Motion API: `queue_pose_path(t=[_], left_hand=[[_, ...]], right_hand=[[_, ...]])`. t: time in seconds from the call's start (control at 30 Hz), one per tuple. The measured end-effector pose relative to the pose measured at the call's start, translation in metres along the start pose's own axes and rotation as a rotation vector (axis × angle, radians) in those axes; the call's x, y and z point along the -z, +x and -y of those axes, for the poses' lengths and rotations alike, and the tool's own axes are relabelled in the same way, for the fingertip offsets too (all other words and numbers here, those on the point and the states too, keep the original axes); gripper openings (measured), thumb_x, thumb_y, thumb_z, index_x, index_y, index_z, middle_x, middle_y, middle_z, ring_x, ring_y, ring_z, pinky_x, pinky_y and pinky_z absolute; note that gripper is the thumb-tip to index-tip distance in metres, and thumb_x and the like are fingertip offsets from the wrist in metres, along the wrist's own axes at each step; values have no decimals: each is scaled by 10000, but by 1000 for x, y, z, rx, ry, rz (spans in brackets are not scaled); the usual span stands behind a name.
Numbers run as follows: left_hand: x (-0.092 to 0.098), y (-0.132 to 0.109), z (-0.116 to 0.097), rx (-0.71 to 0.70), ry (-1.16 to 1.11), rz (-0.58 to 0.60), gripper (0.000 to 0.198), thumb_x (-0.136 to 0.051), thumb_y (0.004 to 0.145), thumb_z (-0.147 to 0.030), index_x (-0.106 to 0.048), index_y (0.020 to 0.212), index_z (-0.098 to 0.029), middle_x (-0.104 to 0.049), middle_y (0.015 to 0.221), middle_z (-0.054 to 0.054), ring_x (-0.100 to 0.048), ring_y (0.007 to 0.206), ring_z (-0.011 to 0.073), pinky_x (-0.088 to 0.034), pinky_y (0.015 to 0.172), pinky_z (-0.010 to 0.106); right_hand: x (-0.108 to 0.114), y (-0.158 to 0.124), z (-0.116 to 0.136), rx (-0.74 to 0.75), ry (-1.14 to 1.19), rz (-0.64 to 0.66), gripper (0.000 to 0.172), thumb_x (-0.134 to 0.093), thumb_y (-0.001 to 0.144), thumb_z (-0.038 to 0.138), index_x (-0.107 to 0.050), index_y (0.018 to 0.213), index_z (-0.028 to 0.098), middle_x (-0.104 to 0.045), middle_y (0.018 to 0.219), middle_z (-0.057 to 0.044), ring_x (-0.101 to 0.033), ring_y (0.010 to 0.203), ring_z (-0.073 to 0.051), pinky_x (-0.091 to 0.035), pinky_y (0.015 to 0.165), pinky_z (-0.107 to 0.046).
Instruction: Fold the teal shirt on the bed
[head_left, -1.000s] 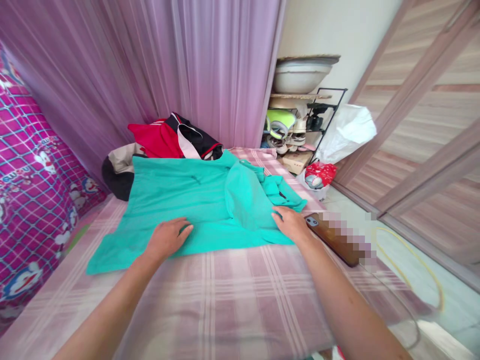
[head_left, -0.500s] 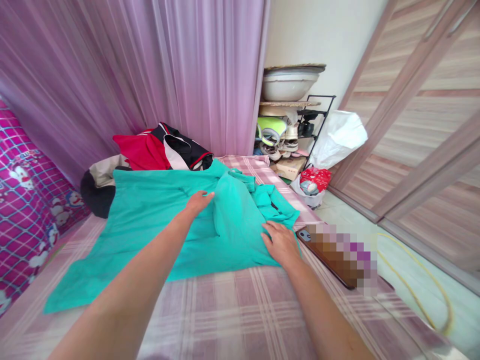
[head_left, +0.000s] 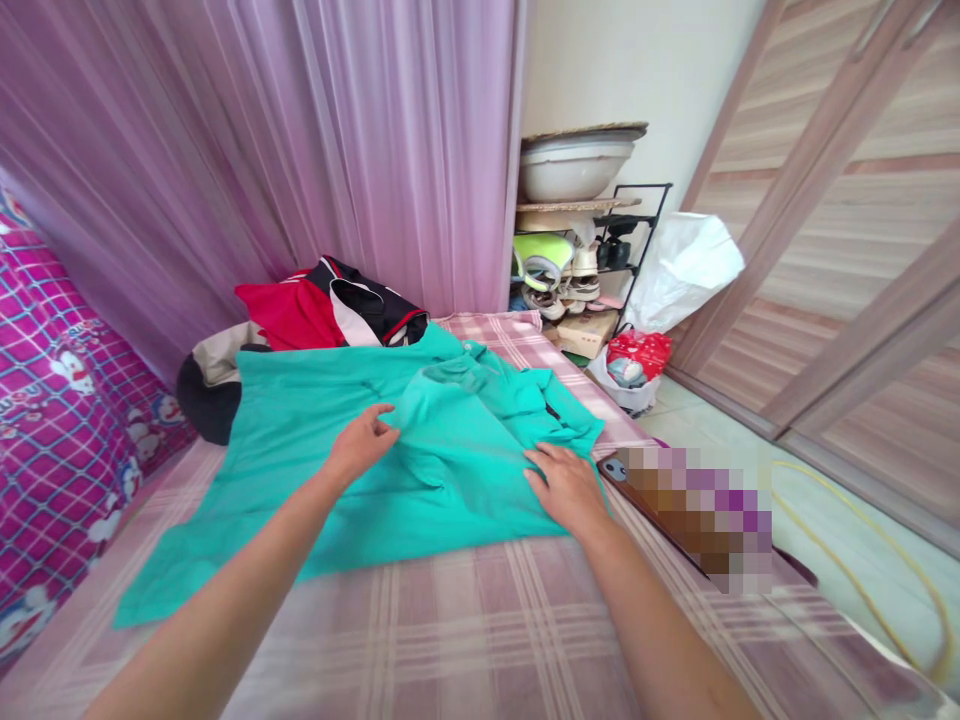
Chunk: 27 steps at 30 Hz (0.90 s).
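Note:
A turquoise shirt (head_left: 300, 400) lies spread on the bed, with its collar and button area towards the far right and a loose, rumpled sleeve fold across its middle. My left hand (head_left: 364, 440) hovers at or lightly touches the cloth left of that fold, thumb and fingers apart with no cloth visible between them. Flat on the shirt's right part rests my right hand (head_left: 566, 487), its fingers spread over the fabric. A brown phone (head_left: 660, 510), partly blurred out, lies just right of that hand.
Behind the shirt is a pile of red and black clothes (head_left: 300, 312) against a purple curtain (head_left: 360, 150). The plaid sheet (head_left: 450, 640) covers the bed. Beyond its right edge stand a shoe rack (head_left: 637, 260), a white bag (head_left: 686, 265) and a wooden wardrobe (head_left: 817, 200).
My left hand has moved left and nearer to me, away from the raised fold. The fold has sunk flatter. My right hand stays in about the same place on the shirt.

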<state>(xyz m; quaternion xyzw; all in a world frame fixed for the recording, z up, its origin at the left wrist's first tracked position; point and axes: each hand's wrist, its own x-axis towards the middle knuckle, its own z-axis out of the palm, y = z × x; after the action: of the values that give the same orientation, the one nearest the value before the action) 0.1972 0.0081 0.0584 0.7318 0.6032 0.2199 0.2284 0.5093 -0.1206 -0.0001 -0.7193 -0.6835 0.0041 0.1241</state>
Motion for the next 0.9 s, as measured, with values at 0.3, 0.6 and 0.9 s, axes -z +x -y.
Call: queue_pose_path(t=[0.3,0.6,0.9], left_hand=[[65,-43,27,26,182,241,405,-512,774,-516,-730,994,-255,-775,870,17,-700,839,231,-485,719,301],[41,80,-21,259,55,168,445,-647,748,-586,-727,960,-204,-747,1140,126,-701,1005,298,-543,763,338],[53,86,-19,203,-338,59,305,-664,796,-408,-679,1024,-207,-760,981,56,-703,922,202,-566,740,284]], right_hand=[[2,-1,4,-18,-38,23,388,-507,960,339,-678,1295,243,-603,1412,-107,-566,1254,-278,-446,1008,-413],[-2,-3,1,1,-17,-15,380,-519,956,323,-680,1287,231,-612,1401,-114,-570,1253,-271,-434,1035,-430],[-5,-4,-4,19,33,-59,472,-515,948,318,-586,1389,167,-612,1394,-145,-581,1236,-284,-448,1019,-423]])
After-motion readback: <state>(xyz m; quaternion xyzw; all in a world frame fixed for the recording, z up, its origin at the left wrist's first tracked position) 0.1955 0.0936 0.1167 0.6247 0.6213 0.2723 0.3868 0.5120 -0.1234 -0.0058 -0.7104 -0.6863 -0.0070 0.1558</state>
